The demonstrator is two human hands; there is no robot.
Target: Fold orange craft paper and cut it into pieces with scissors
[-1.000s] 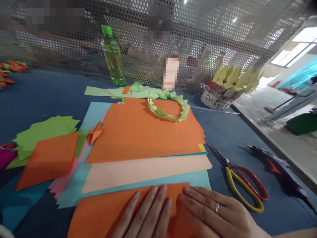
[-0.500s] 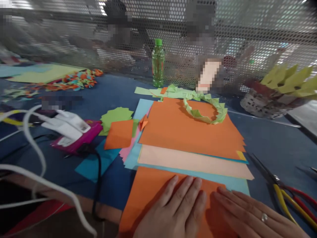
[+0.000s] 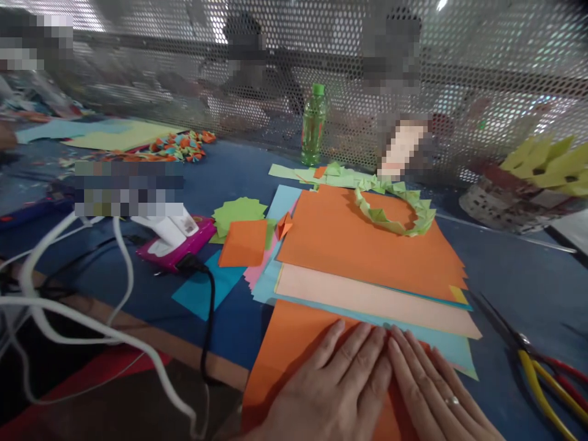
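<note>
Both my hands lie on an orange sheet of paper (image 3: pixel 280 349) at the table's near edge. My left hand (image 3: pixel 328 386) is flat on it with fingers stretched out. Beside it, fingertips almost touching the left ones, my right hand (image 3: pixel 429 386) presses flat too, a ring on one finger. Just beyond is a stack of coloured paper with an orange sheet (image 3: pixel 331 239) on top and a pale peach sheet (image 3: pixel 362 303) below. A ring of folded green paper (image 3: pixel 395 208) rests on the stack. A small folded orange piece (image 3: pixel 283 226) sits at its left edge.
Scissors (image 3: pixel 528 349) with yellow and red handles lie at right. To the left are a magenta power strip (image 3: pixel 179 248), white cables (image 3: pixel 114 334) and cut paper squares (image 3: pixel 243 243). A green bottle (image 3: pixel 314 128) stands before a perforated metal screen (image 3: pixel 184 79); a basket (image 3: pixel 500 199) is far right.
My right hand has slid left across the orange sheet, up against my left hand. The whole view has shifted, so things appear further right. My left hand stays flat on the paper.
</note>
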